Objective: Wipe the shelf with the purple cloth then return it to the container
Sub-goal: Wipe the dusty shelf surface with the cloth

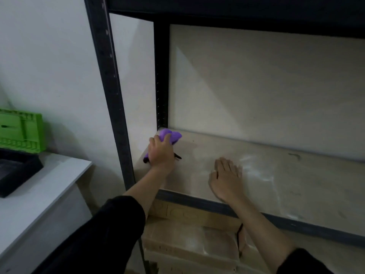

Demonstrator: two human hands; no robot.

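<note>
My left hand [161, 153] grips the bunched purple cloth [172, 135] and presses it onto the pale wooden shelf board [286, 180] at its far left back corner, beside the rear dark upright. Part of the cloth pokes out past my fingertips and a bit shows under my wrist. My right hand [227, 177] lies flat, palm down, fingers together, on the board near its front edge, holding nothing. A green crate [21, 129] stands at the far left on a white table.
The shelf unit has dark metal uprights [110, 91] and a dark front rail [217, 206]; another dark shelf hangs overhead. A white table [49, 186] with a black tray [17, 171] stands at left. Cardboard boxes [189, 242] sit below the board.
</note>
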